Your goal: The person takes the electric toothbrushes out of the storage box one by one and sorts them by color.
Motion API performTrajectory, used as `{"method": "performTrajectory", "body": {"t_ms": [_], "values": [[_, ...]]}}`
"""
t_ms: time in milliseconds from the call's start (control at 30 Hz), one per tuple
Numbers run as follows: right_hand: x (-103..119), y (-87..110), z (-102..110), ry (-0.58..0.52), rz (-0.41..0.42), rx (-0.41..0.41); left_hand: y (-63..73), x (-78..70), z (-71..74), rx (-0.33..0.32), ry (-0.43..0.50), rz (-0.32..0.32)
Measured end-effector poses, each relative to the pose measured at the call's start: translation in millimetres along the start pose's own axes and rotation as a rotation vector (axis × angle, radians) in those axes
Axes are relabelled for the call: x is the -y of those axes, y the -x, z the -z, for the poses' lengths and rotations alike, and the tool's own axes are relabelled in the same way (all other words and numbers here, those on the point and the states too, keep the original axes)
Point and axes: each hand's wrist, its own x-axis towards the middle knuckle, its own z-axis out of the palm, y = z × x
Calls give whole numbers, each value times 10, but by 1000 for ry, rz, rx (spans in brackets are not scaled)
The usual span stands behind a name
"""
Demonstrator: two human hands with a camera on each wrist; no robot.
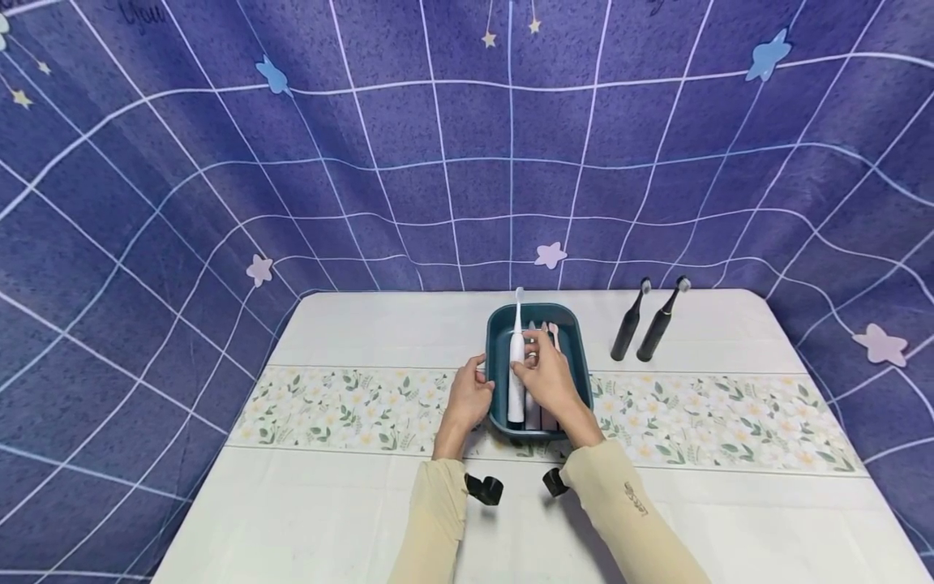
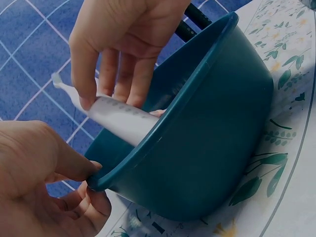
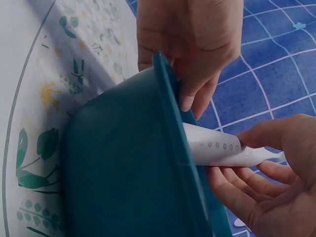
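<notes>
My right hand [image 1: 550,380] pinches a white electric toothbrush [image 1: 516,389] between thumb and fingers. The toothbrush slants inside a dark teal plastic basin [image 1: 581,365], its head rising above the far rim. A row of small round marks shows along its handle [image 3: 217,143] in the right wrist view. At the basin's left side, my left hand [image 1: 469,397] grips the rim with thumb and fingertips [image 2: 94,170]. Several more toothbrushes, among them a pink one [image 1: 555,334], lie in the basin beside the white one, partly hidden under my right hand.
Two black electric toothbrushes, one on the left [image 1: 626,328] and one on the right [image 1: 659,328], stand upright on the table [image 1: 328,511] to the basin's right. A floral band [image 1: 343,410] crosses the tabletop. Behind hangs a blue gridded cloth [image 1: 467,186] with stars.
</notes>
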Motion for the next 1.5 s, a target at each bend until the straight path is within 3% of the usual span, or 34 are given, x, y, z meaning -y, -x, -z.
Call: {"method": "performTrajectory", "body": {"t_ms": [633, 1033, 1300, 1500], "values": [[148, 97, 132, -43, 96, -84, 3, -7, -6, -3, 7, 2], [141, 134, 226, -44, 175, -153, 0, 0, -14, -6, 5, -5], [133, 146, 284, -125, 196, -172, -5, 28, -15, 12, 3, -6], [105, 160, 342, -122, 209, -198, -12, 18, -4, 14, -5, -6]]}}
